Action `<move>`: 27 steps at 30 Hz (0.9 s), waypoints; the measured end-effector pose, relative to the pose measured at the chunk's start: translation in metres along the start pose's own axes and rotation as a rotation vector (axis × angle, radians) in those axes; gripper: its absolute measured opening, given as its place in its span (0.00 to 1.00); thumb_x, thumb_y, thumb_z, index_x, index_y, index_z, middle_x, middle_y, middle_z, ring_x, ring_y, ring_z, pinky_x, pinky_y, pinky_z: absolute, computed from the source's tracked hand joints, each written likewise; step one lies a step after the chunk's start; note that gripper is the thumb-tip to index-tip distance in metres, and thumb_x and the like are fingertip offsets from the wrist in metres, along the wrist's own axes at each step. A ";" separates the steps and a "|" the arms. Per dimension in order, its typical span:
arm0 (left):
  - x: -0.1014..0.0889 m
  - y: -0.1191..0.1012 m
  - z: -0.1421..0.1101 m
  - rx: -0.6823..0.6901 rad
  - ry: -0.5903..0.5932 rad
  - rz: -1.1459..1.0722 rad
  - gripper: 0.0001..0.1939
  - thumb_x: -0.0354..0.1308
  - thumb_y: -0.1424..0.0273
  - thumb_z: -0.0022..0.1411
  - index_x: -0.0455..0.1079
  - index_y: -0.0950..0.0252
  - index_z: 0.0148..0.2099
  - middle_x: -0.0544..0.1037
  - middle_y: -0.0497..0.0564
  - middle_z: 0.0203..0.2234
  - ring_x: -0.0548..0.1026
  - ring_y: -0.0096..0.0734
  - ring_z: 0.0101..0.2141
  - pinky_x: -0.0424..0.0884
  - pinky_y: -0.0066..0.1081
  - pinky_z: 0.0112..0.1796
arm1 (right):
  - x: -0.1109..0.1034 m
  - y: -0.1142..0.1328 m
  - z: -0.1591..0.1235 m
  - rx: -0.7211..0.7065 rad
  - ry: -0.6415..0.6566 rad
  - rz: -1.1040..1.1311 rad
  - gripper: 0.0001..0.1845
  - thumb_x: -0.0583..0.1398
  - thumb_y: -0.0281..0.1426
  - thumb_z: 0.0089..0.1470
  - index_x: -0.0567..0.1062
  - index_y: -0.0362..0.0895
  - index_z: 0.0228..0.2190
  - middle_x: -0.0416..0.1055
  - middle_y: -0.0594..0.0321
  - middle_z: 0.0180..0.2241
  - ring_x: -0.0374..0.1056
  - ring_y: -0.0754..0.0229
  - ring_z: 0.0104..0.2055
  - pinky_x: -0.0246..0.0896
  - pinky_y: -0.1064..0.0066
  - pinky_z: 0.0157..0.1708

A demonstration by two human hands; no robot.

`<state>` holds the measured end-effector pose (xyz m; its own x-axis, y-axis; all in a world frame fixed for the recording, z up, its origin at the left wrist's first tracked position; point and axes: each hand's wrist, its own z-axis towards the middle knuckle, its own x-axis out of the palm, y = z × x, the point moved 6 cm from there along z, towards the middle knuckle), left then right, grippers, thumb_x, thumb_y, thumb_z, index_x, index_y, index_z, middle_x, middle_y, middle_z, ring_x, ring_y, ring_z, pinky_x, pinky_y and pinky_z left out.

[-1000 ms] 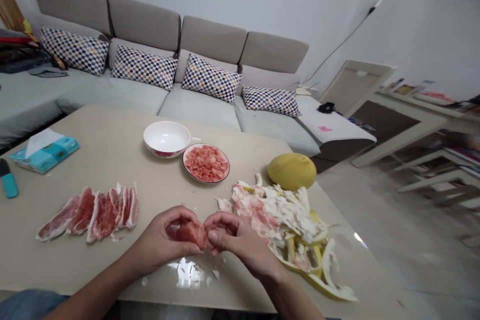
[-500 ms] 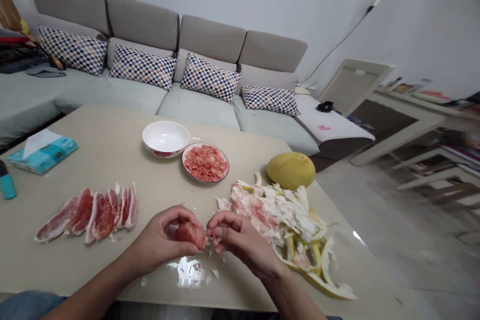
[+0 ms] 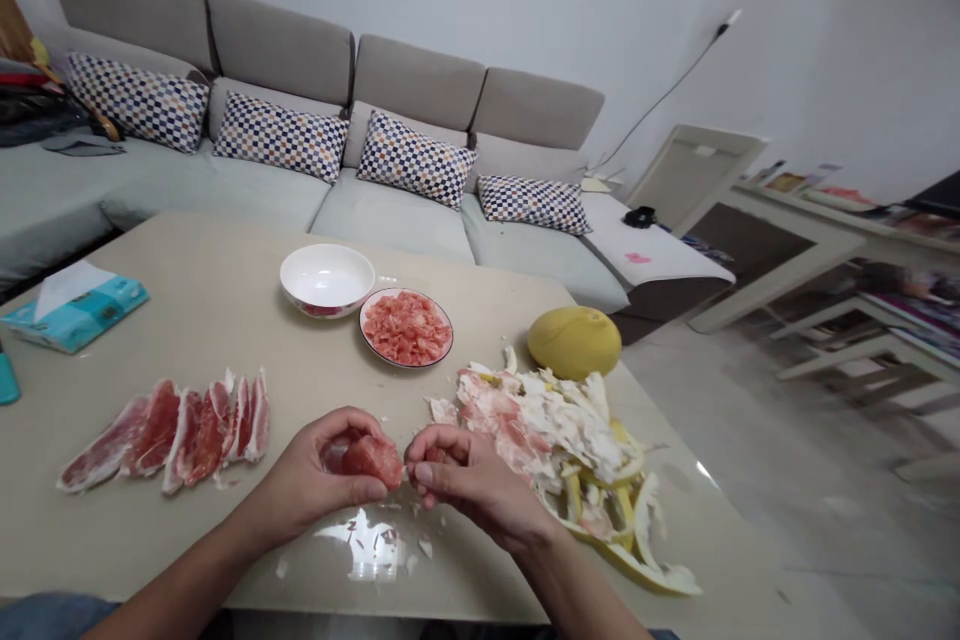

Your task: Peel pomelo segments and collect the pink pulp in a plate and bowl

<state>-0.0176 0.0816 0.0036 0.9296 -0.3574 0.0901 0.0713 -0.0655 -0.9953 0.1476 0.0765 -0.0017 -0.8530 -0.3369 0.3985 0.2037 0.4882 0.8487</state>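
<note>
My left hand [image 3: 315, 472] is closed around a peeled pink pomelo segment [image 3: 375, 460], thumb in front and fingers behind. Close beside its right end, my right hand [image 3: 472, 485] has its fingers curled and pinched, with a little reddish pomelo flesh showing between them. Beyond both hands, a dark-rimmed plate [image 3: 369, 346] holds a heap of pink pomelo pulp [image 3: 407, 325]. Several pomelo segments [image 3: 199, 430], still edged with white membrane, lie in a row to the left. Small white scraps dot the table under my hands.
A white bowl [image 3: 328, 270] stands behind the plate. To the right, a whole yellow pomelo [image 3: 575, 340] sits behind a pile of peel and membrane [image 3: 562, 420]. A blue tissue pack [image 3: 79, 308] lies at left on the table [image 3: 225, 320]. Behind runs a sofa [image 3: 390, 215].
The view has shifted slightly, moving the scene a little to the left. My right hand's fingers have drawn in closer together beside the segment. My left hand keeps its grip.
</note>
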 end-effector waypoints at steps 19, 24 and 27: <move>-0.021 0.031 0.006 -0.293 -0.312 -0.784 0.15 0.67 0.70 0.54 0.70 0.62 0.44 0.79 0.47 0.35 0.77 0.22 0.26 0.73 0.22 0.28 | -0.053 0.093 0.087 -0.232 -0.304 -0.314 0.10 0.68 0.31 0.48 0.76 0.41 0.33 0.72 0.64 0.31 0.71 0.65 0.32 0.69 0.68 0.43; -0.021 0.036 0.008 -0.315 -0.319 -0.816 0.13 0.66 0.72 0.56 0.71 0.62 0.44 0.81 0.48 0.34 0.78 0.24 0.26 0.75 0.23 0.27 | -0.081 0.122 0.150 -0.270 -0.456 -0.536 0.15 0.59 0.34 0.61 0.72 0.40 0.47 0.71 0.56 0.47 0.70 0.56 0.44 0.69 0.59 0.44; -0.021 0.033 0.007 -0.314 -0.319 -0.819 0.13 0.66 0.73 0.56 0.71 0.62 0.44 0.81 0.47 0.34 0.79 0.24 0.26 0.75 0.23 0.27 | -0.084 0.125 0.165 -0.277 -0.477 -0.665 0.18 0.59 0.35 0.61 0.70 0.42 0.51 0.68 0.56 0.51 0.69 0.53 0.47 0.69 0.57 0.44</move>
<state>-0.0326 0.0934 -0.0318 0.6914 0.1818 0.6992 0.6908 -0.4497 -0.5662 0.1653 0.2988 0.0129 -0.9345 -0.0787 -0.3471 -0.3528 0.0750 0.9327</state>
